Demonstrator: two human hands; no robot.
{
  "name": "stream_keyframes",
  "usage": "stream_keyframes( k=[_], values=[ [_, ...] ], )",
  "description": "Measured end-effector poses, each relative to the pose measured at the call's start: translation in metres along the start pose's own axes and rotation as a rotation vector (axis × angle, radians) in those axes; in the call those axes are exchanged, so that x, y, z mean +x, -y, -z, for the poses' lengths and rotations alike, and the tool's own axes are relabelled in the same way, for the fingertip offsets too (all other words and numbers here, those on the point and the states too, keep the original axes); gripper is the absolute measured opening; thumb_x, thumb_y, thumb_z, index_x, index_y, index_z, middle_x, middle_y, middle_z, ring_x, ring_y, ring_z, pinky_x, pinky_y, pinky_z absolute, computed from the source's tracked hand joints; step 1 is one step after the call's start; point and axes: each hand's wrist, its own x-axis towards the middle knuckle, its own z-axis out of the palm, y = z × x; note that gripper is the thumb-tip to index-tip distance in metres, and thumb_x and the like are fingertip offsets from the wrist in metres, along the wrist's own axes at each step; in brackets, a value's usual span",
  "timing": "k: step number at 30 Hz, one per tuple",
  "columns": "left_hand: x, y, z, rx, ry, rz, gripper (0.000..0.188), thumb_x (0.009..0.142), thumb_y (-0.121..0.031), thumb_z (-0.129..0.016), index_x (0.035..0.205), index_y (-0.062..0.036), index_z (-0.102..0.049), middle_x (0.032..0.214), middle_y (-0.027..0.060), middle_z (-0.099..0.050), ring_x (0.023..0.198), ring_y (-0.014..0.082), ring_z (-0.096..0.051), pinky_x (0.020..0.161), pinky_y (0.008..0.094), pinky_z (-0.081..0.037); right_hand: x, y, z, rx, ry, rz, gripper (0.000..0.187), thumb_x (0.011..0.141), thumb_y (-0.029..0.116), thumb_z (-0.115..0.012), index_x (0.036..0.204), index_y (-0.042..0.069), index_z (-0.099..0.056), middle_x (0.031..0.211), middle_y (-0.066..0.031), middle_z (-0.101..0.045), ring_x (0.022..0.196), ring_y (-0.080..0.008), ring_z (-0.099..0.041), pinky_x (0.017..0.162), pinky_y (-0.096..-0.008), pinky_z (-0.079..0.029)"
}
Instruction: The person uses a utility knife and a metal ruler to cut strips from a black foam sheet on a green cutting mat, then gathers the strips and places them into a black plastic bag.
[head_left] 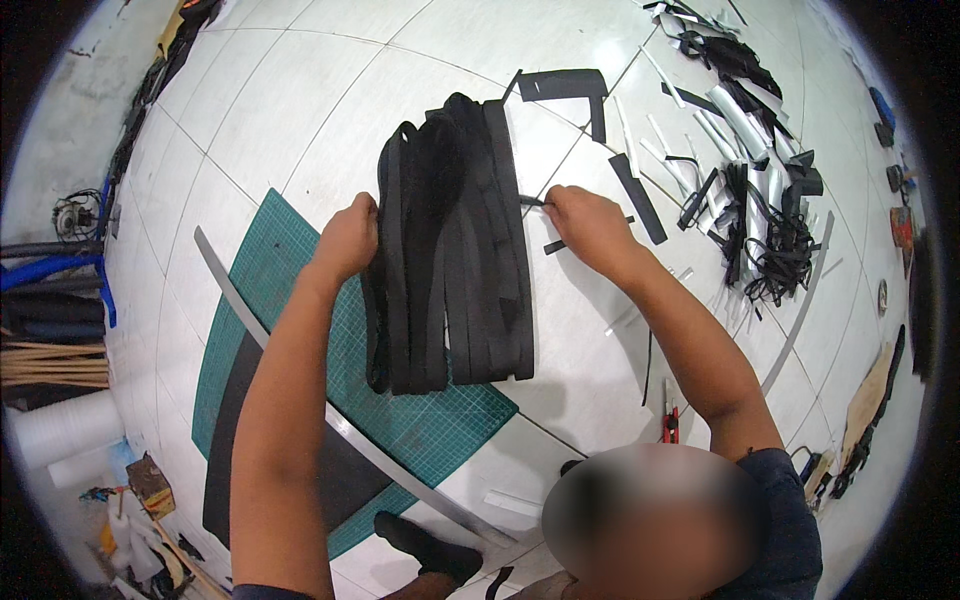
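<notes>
A thick bundle of long black strips [475, 260], folded over in loops, stands out in front of me above the cutting mat. The strips look like fabric or thin foam; I cannot tell which. My left hand [350, 237] is closed at the bundle's left side, its fingertips partly hidden against the outer strips. On the other side, my right hand [590, 228] pinches the end of a narrow black strip [532, 201] that runs to the bundle's right edge. The green cutting mat [285, 255] lies under and left of the bundle.
A long metal ruler [355, 435] crosses the mat over a black sheet [262, 440]. Black and white offcuts [750, 170] pile up at the far right. A red cutter knife [670, 425] lies near my right elbow. My foot [430, 548] rests by the ruler on the tiled floor.
</notes>
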Motion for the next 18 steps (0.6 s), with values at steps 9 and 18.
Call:
stream_keyframes(
  k=[9,18],
  values=[
    [0.006,-0.039,0.052,0.189,0.321,0.031,0.038,0.092,-0.026,-0.05,0.095,0.0069,-0.068,0.095,0.0304,-0.069,0.094,0.0457,-0.066,0.087,0.052,-0.051,-0.006,0.014,0.022,-0.229,0.14,0.2,0.017,0.093,0.018,-0.062,0.097,0.003,-0.07,0.095,-0.0148,-0.068,0.09,-0.0328,-0.068,0.081,-0.0439,-0.054],
    [0.006,-0.135,0.075,-0.165,0.372,-0.044,0.039,0.095,-0.031,-0.052,0.097,0.0039,-0.069,0.097,0.0223,-0.07,0.091,0.0331,-0.067,0.084,0.0415,-0.05,0.002,0.084,0.084,-0.293,0.218,0.536,0.011,0.086,0.013,-0.063,0.084,0.004,-0.069,0.088,-0.0154,-0.069,0.085,-0.033,-0.07,0.072,-0.043,-0.057]
  ],
)
